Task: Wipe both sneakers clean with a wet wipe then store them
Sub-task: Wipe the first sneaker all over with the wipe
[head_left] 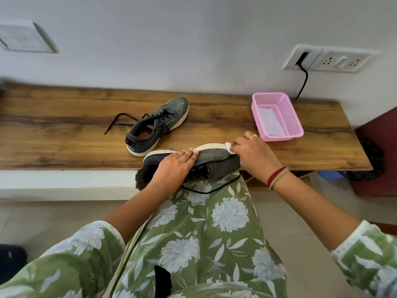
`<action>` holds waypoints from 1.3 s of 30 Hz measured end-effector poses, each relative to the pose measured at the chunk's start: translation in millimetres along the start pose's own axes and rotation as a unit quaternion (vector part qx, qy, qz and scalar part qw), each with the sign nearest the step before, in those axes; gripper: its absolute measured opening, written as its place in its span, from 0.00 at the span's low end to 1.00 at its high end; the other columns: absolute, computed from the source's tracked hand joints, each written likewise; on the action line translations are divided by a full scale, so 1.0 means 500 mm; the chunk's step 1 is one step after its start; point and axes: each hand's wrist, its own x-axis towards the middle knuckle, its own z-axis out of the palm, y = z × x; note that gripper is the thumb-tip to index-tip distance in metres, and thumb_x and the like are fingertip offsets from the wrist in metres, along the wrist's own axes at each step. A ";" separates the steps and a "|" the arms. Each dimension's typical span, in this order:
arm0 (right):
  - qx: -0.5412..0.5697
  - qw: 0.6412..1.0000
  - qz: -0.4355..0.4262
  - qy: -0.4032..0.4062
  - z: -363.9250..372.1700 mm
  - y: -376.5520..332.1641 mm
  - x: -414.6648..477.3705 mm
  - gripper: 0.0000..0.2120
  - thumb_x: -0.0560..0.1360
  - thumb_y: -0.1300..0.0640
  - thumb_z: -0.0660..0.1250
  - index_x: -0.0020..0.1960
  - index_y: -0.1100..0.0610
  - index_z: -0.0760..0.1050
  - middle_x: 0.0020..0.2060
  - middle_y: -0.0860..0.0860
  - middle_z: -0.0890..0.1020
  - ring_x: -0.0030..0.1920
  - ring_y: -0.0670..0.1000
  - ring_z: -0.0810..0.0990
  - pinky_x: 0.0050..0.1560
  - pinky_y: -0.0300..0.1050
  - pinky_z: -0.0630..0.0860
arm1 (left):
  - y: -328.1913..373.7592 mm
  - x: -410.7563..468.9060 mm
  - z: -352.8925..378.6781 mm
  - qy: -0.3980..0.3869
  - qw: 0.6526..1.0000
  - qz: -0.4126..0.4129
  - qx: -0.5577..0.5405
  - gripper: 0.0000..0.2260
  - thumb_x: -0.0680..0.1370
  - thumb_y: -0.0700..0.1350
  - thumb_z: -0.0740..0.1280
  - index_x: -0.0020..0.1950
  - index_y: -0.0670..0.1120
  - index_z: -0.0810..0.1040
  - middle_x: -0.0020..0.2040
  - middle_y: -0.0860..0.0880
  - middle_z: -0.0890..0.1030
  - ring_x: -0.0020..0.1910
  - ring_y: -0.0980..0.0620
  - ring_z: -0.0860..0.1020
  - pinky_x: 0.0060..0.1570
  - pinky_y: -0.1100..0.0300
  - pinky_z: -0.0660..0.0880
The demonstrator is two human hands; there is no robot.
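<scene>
Wiping the near sneaker at its toe: right hand pinches the wipe, left hand presses flat-fingered; far sneaker likely next.

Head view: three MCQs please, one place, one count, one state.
1. Where is the pink basket? A) on the wooden bench, right end B) on the floor C) on the lap
2. How many sneakers show? A) one B) two C) three
3. The right hand is: A) empty B) pinching a wet wipe at the near sneaker's sole C) tying a lace
Answers: 1 A, it sits on the wood; 2 B, the far sneaker lies on the bench, the near one under the left hand; 3 B, white wipe shows in its grip.
</scene>
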 end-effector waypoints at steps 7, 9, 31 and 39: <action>0.041 0.995 -0.086 -0.029 0.033 -0.107 0.042 0.21 0.75 0.68 0.54 0.62 0.54 0.75 0.58 0.48 0.78 0.52 0.51 0.71 0.48 0.43 0.70 | 0.005 -0.010 0.002 -0.006 1.000 -0.006 -0.005 0.25 0.83 0.41 0.51 0.78 0.45 0.45 0.78 0.45 0.50 0.76 0.49 0.55 0.73 0.58 0.50; 0.020 0.997 -0.070 -0.031 0.039 -0.065 0.023 0.22 0.74 0.67 0.53 0.62 0.54 0.75 0.57 0.48 0.79 0.48 0.50 0.71 0.45 0.42 0.70 | 0.007 -0.010 0.002 -0.005 1.000 -0.010 -0.007 0.26 0.83 0.40 0.51 0.78 0.45 0.43 0.78 0.46 0.50 0.76 0.49 0.54 0.73 0.59 0.50; 0.197 0.975 0.096 -0.035 0.005 0.039 0.004 0.16 0.77 0.66 0.59 0.60 0.55 0.78 0.53 0.52 0.79 0.57 0.53 0.72 0.63 0.49 0.67 | -0.011 -0.002 -0.007 0.020 0.997 -0.013 -0.067 0.28 0.81 0.38 0.53 0.78 0.49 0.46 0.78 0.50 0.54 0.75 0.51 0.57 0.70 0.61 0.56; 0.120 0.976 -0.039 -0.177 0.022 -0.081 0.149 0.21 0.77 0.65 0.55 0.63 0.49 0.75 0.60 0.49 0.76 0.59 0.52 0.69 0.57 0.47 0.68 | -0.005 -0.013 0.017 0.032 0.996 -0.008 -0.082 0.28 0.79 0.37 0.56 0.77 0.46 0.52 0.76 0.46 0.59 0.74 0.46 0.62 0.71 0.56 0.58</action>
